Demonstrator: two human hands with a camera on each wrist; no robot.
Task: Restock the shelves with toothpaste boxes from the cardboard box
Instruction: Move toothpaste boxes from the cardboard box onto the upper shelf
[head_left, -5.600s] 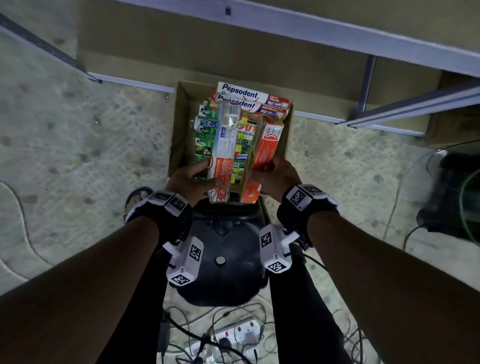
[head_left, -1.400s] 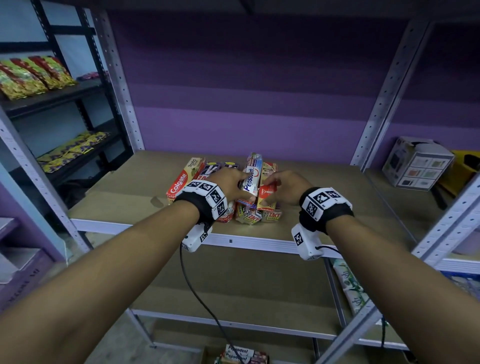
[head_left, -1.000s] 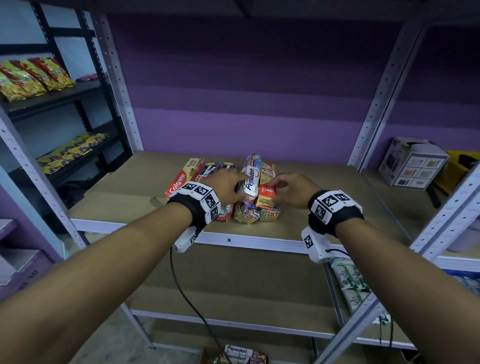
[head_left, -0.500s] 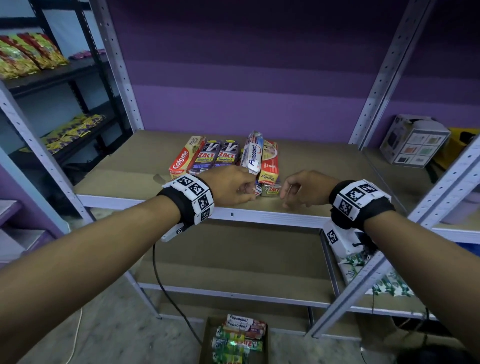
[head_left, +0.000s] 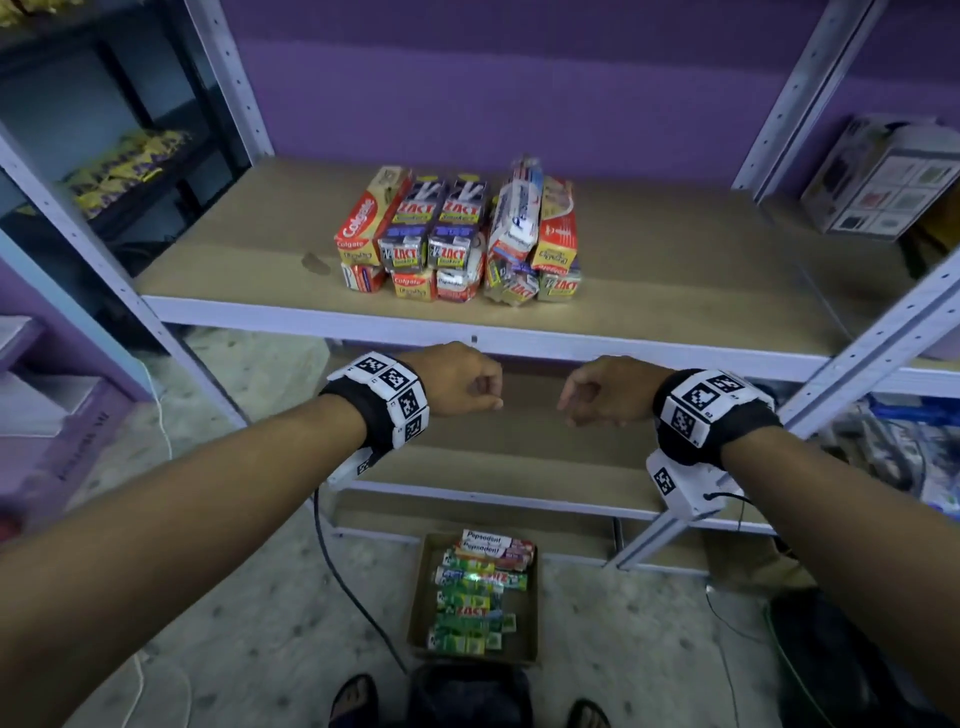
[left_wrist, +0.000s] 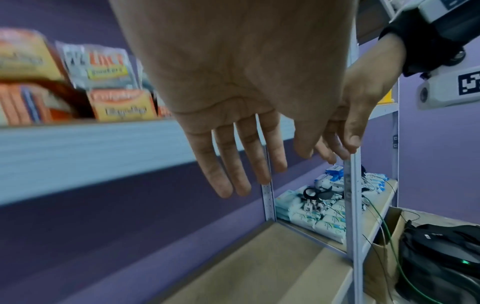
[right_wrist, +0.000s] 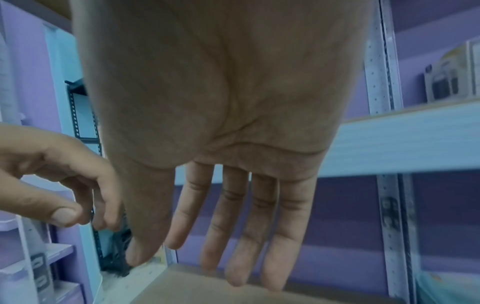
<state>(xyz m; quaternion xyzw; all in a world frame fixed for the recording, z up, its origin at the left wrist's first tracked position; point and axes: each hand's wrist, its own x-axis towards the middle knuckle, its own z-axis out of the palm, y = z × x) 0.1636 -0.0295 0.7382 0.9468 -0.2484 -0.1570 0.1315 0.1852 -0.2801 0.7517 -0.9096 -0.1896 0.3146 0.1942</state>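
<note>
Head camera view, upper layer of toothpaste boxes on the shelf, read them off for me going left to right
Colgate box → left Zact box → right Zact box → Pepsodent box → red and yellow box.

A purple wall (head_left: 519, 78) rises beyond both hands, behind the grey metal uprights (head_left: 228, 88) of the racking. Below the hands lies a mottled grey floor (head_left: 249, 613) with a black cable (head_left: 353, 587) trailing across it. Off to the left of the left hand stands a darker rack (head_left: 130, 171) holding yellow packets (head_left: 124, 166). The light is dim and bluish.
</note>
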